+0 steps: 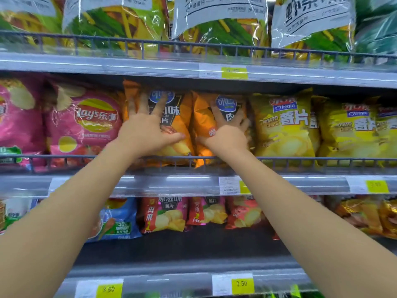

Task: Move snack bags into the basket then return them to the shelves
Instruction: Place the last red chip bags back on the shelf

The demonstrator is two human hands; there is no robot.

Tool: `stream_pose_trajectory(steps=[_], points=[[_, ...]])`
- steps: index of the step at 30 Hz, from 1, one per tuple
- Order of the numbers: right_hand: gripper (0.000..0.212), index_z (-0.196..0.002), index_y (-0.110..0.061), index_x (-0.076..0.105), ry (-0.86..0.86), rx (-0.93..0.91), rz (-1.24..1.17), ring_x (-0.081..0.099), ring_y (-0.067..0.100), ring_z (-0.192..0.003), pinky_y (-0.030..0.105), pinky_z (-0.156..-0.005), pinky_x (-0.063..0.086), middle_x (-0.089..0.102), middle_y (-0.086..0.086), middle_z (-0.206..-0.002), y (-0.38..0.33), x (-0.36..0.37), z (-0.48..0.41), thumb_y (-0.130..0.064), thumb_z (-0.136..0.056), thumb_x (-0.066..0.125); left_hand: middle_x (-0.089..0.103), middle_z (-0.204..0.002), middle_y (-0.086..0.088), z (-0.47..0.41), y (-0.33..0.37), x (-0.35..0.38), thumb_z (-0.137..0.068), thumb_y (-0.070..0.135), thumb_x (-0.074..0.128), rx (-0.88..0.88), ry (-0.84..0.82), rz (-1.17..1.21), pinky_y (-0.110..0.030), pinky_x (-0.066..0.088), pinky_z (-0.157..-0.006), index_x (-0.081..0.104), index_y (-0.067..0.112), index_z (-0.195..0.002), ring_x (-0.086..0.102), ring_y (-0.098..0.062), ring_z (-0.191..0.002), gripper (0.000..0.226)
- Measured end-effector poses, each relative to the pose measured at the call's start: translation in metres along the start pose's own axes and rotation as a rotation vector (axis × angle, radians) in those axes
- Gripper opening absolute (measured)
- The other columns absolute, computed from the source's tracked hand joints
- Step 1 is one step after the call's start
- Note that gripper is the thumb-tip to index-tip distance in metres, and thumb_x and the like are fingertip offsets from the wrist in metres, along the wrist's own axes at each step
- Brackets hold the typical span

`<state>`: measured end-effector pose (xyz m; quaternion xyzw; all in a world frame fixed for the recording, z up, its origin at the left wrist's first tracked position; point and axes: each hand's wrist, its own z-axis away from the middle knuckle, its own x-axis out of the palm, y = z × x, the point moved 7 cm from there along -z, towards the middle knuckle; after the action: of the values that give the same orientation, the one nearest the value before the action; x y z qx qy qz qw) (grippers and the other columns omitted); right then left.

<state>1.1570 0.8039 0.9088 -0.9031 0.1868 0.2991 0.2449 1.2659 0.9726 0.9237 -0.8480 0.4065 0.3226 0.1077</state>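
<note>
At frame centre, on the middle shelf, our left hand lies spread flat on the left orange bag. Our right hand covers the right orange bag, outer fingers bent at its edge; we cannot tell whether it grips. Left of them stands a pink Lay's bag; right, a yellow Oinqin "POTATO CHIPS" bag. The bottom tags read 3.50.

The left hand hides print on the left orange bag; the right hand hides print on the right orange bag. The top-shelf bags are cut off by the upper edge. Small print on the shelf label is blurred.
</note>
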Motion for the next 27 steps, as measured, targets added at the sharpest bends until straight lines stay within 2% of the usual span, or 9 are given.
stream_pose_trajectory(steps=[4, 7, 9, 12, 14, 17, 22, 27], points=[[0.094, -0.147, -0.053, -0.001, 0.003, 0.015, 0.05, 0.002, 0.046, -0.142, 0.06, -0.103, 0.03, -0.008, 0.018, -0.158, -0.004, -0.001, 0.003, -0.063, -0.079, 0.063, 0.005, -0.161, -0.01, -0.001, -0.013, -0.003, -0.072, 0.075, 0.058, 0.024, -0.033, 0.035, -0.047, 0.023, -0.115, -0.001, 0.039, -0.152, 0.012, -0.039, -0.145, 0.106], [0.094, -0.147, -0.053, -0.003, 0.015, 0.041, 0.042, 0.001, 0.047, -0.143, 0.059, -0.103, 0.031, -0.01, 0.019, -0.158, -0.005, 0.002, 0.008, -0.06, -0.081, 0.064, 0.002, -0.161, -0.01, 0.002, -0.007, 0.001, -0.071, 0.074, 0.059, 0.039, -0.003, 0.005, -0.049, 0.023, -0.115, -0.002, 0.038, -0.152, 0.004, -0.039, -0.146, 0.108], [0.096, -0.147, -0.053, -0.005, 0.015, 0.045, 0.051, 0.002, 0.047, -0.143, 0.06, -0.103, 0.03, -0.011, 0.02, -0.158, -0.006, 0.003, 0.01, -0.061, -0.08, 0.064, -0.002, -0.161, -0.009, 0.003, -0.004, 0.003, -0.071, 0.076, 0.056, 0.021, 0.001, -0.02, -0.057, 0.022, -0.114, -0.004, 0.038, -0.152, -0.005, -0.04, -0.146, 0.108], [0.096, -0.148, -0.052, -0.001, 0.019, 0.04, 0.037, 0.005, 0.047, -0.143, 0.061, -0.106, 0.025, -0.006, 0.02, -0.159, -0.004, -0.002, 0.008, -0.073, -0.076, 0.059, -0.005, -0.161, -0.016, 0.005, 0.006, -0.002, -0.073, 0.082, 0.043, -0.023, 0.073, -0.142, -0.068, 0.005, -0.112, 0.001, 0.033, -0.154, -0.01, -0.045, -0.144, 0.103], [0.089, -0.148, -0.05, 0.007, 0.075, 0.049, -0.061, 0.007, 0.045, -0.143, 0.059, -0.109, 0.023, -0.001, 0.017, -0.16, 0.003, -0.011, 0.006, -0.076, -0.077, 0.053, -0.007, -0.16, -0.017, 0.007, 0.015, -0.003, -0.076, 0.084, 0.034, -0.032, 0.145, -0.141, -0.066, 0.0, -0.111, 0.003, 0.028, -0.154, -0.012, -0.045, -0.144, 0.101], [0.078, -0.147, -0.054, 0.01, 0.082, 0.048, -0.161, 0.009, 0.043, -0.143, 0.056, -0.111, 0.027, -0.002, 0.013, -0.16, 0.013, -0.007, 0.002, -0.074, -0.082, 0.048, -0.016, -0.16, -0.01, 0.008, 0.017, 0.006, -0.076, 0.085, 0.033, -0.005, 0.171, -0.094, -0.064, 0.002, -0.112, -0.007, 0.031, -0.154, -0.012, -0.044, -0.144, 0.103], [0.075, -0.147, -0.054, 0.009, 0.099, 0.072, -0.098, 0.014, 0.044, -0.141, 0.055, -0.108, 0.032, -0.003, 0.013, -0.16, 0.011, 0.005, -0.001, -0.073, -0.084, 0.045, -0.019, -0.16, -0.004, 0.003, 0.01, 0.015, -0.077, 0.08, 0.043, -0.007, 0.161, 0.003, -0.064, 0.003, -0.112, -0.011, 0.036, -0.152, -0.014, -0.042, -0.145, 0.103], [0.076, -0.147, -0.054, 0.01, 0.12, 0.086, -0.083, 0.015, 0.043, -0.141, 0.056, -0.107, 0.033, 0.0, 0.012, -0.16, 0.014, 0.005, -0.002, -0.074, -0.083, 0.045, -0.019, -0.16, -0.005, 0.003, 0.011, 0.015, -0.075, 0.083, 0.041, 0.0, 0.182, -0.004, -0.065, 0.003, -0.113, -0.009, 0.035, -0.153, -0.015, -0.043, -0.144, 0.104]])
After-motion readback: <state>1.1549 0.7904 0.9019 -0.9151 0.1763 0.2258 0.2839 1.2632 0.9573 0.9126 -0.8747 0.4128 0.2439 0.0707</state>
